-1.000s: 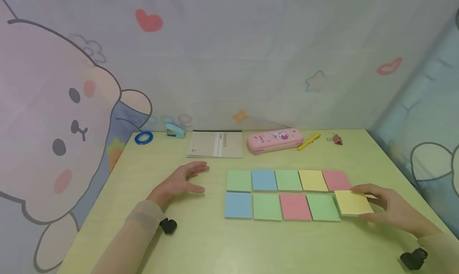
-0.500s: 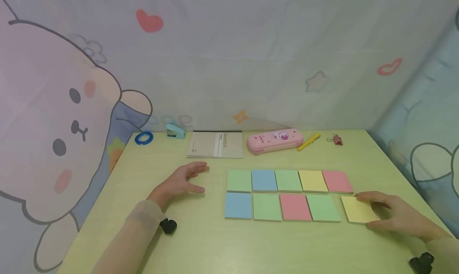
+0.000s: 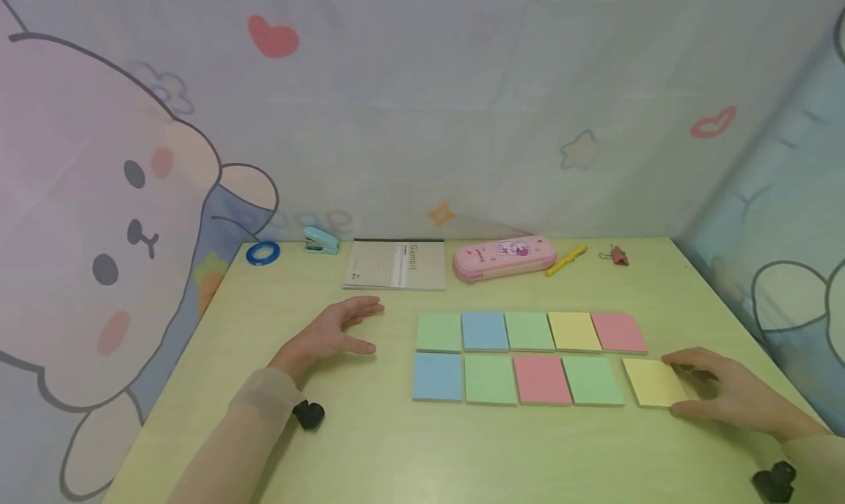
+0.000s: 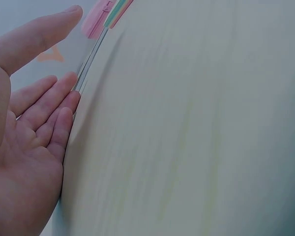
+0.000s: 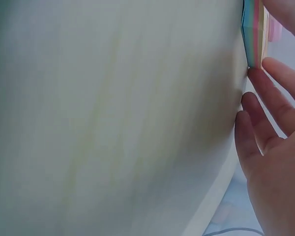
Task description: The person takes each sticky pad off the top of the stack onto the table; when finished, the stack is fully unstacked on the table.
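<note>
In the head view my right hand (image 3: 722, 394) holds a yellow sticky note pad (image 3: 652, 383) by its right end, thumb at the near edge and fingertips at the far edge. The pad lies flat on the table, with a narrow gap between it and the green pad (image 3: 593, 381) to its left. Coloured pad edges (image 5: 255, 34) show between thumb and fingers in the right wrist view. My left hand (image 3: 333, 330) rests on the table left of the pads, fingers relaxed and apart, holding nothing; its palm (image 4: 27, 177) shows in the left wrist view.
Several green, blue, yellow and pink pads form two rows, among them a pink pad (image 3: 619, 333) at the back right. Along the rear lie blue tape (image 3: 262, 243), a stapler (image 3: 321, 240), a notebook (image 3: 394, 265), a pencil case (image 3: 505, 259), a yellow pen (image 3: 565, 260) and a binder clip (image 3: 618, 255).
The yellow pad, earlier against the green pad and overlapping the pink one, has come down and right onto the table, then slid slightly left. My left hand has stayed put.
</note>
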Motion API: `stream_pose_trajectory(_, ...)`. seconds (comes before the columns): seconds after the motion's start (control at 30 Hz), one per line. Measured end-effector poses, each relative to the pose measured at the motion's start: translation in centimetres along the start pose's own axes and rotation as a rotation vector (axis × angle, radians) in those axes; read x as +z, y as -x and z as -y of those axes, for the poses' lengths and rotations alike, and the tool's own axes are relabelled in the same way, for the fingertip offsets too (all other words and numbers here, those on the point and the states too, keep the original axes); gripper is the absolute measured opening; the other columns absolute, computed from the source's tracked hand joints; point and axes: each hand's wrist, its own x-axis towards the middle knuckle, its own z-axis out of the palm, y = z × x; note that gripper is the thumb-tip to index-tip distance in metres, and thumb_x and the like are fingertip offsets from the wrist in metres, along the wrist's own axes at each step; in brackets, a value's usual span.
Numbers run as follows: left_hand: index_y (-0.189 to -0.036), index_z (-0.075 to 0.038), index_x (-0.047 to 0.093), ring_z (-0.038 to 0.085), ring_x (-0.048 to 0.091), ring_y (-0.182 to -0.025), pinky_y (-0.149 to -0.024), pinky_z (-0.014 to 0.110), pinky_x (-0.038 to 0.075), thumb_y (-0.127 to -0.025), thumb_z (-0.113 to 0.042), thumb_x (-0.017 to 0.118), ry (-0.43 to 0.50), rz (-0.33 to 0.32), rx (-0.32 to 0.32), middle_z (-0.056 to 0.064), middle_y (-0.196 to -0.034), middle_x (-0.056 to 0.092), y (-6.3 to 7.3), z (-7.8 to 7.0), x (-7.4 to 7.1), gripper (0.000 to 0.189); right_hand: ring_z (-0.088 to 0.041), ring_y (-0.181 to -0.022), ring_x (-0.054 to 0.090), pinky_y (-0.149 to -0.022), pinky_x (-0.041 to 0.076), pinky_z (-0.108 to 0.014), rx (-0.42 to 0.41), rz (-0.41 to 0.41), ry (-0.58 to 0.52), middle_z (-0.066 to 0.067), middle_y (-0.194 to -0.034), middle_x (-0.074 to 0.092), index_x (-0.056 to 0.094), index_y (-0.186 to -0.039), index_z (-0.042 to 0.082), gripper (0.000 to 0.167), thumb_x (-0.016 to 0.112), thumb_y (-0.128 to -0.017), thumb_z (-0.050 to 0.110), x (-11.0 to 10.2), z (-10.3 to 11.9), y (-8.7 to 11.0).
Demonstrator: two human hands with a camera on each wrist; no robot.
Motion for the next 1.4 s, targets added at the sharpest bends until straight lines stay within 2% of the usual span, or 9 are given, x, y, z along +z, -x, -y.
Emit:
stream_pose_trajectory(0.23, -0.159, 0.001, 0.039, 0.038, 0.036, -0.153, -0.128, 0.055, 0.024, -0.084, -0.005, 0.088, 0.029, 0.004, -0.005, 0.017, -0.159, 0.050, 0.0, -0.1, 0.2, 0.090, 0.015, -0.113, 0.050, -0.089, 0.037, -0.003, -0.027, -0.013, 0.004, 0.013, -0.126, 0.064, 0.069, -0.130, 0.013, 0.067, 0.099, -0.071, 0.025, 0.4, 0.3, -0.4)
stream_pose_trajectory(0.47, -0.159, 0.002, 0.039, 0.039, 0.036, -0.153, -0.127, 0.056, 0.024, -0.084, -0.004, 0.088, 0.040, 0.004, 0.011, 0.019, -0.158, 0.050, -0.1, -0.2, 0.3, 0.089, 0.012, -0.112, 0.052, -0.090, 0.037, -0.005, -0.049, -0.022, 0.010, 0.009, -0.126, 0.066, 0.070, -0.129, 0.012, 0.068, 0.100, -0.070, 0.026, 0.7, 0.6, -0.7)
stream_pose_trajectory(0.63, -0.159, 0.002, 0.039, 0.039, 0.037, -0.153, -0.127, 0.055, 0.024, -0.084, -0.004, 0.088, 0.037, 0.006, 0.016, 0.019, -0.158, 0.050, -0.2, -0.3, 0.3, 0.089, 0.010, -0.110, 0.053, -0.089, 0.037, -0.005, -0.036, -0.027, 0.023, 0.004, -0.124, 0.067, 0.070, -0.129, 0.014, 0.067, 0.100, -0.070, 0.028, 0.7, 0.8, -0.9)
stream_pose_trajectory(0.93, -0.159, 0.002, 0.039, 0.038, 0.036, -0.153, -0.127, 0.056, 0.024, -0.084, -0.005, 0.088, 0.036, 0.010, 0.010, 0.018, -0.159, 0.050, -0.2, -0.4, 0.4, 0.090, 0.010, -0.110, 0.053, -0.088, 0.038, -0.007, 0.003, -0.007, 0.022, 0.002, -0.125, 0.067, 0.069, -0.129, 0.014, 0.067, 0.099, -0.071, 0.030, 0.5, 1.0, -0.9)
stream_pose_trajectory(1.1, -0.159, 0.001, 0.039, 0.038, 0.037, -0.153, -0.127, 0.055, 0.024, -0.084, -0.006, 0.088, 0.033, 0.008, 0.005, 0.017, -0.159, 0.050, -0.2, -0.4, 0.3, 0.090, 0.010, -0.112, 0.053, -0.088, 0.041, -0.010, 0.034, 0.015, 0.023, -0.002, -0.128, 0.067, 0.068, -0.132, 0.015, 0.069, 0.098, -0.072, 0.032, 0.3, 0.8, -0.9)
stream_pose_trajectory(1.2, -0.159, 0.001, 0.039, 0.038, 0.037, -0.153, -0.127, 0.056, 0.024, -0.085, -0.007, 0.088, 0.032, 0.006, 0.004, 0.017, -0.159, 0.050, -0.2, -0.5, 0.3, 0.090, 0.009, -0.112, 0.054, -0.088, 0.047, -0.013, 0.039, 0.032, 0.006, -0.003, -0.130, 0.067, 0.066, -0.135, 0.013, 0.068, 0.096, -0.076, 0.029, 0.1, 0.7, -1.0)
stream_pose_trajectory(1.3, -0.159, 0.001, 0.039, 0.038, 0.037, -0.153, -0.127, 0.056, 0.024, -0.085, -0.006, 0.087, 0.034, 0.004, 0.006, 0.018, -0.159, 0.050, -0.2, -0.5, 0.3, 0.088, 0.005, -0.110, 0.057, -0.087, 0.052, -0.018, 0.045, 0.039, -0.042, -0.001, -0.130, 0.066, 0.064, -0.138, 0.011, 0.060, 0.090, -0.085, 0.022, -0.2, 0.8, -1.3)
stream_pose_trajectory(1.4, -0.159, 0.001, 0.039, 0.038, 0.037, -0.153, -0.127, 0.056, 0.024, -0.087, -0.007, 0.085, 0.029, 0.002, 0.007, 0.018, -0.159, 0.049, -0.2, -0.4, 0.3, 0.086, 0.004, -0.108, 0.058, -0.085, 0.055, -0.020, 0.050, 0.036, -0.083, -0.007, -0.131, 0.066, 0.061, -0.140, 0.006, 0.051, 0.081, -0.094, 0.015, -0.7, 1.1, -1.7)
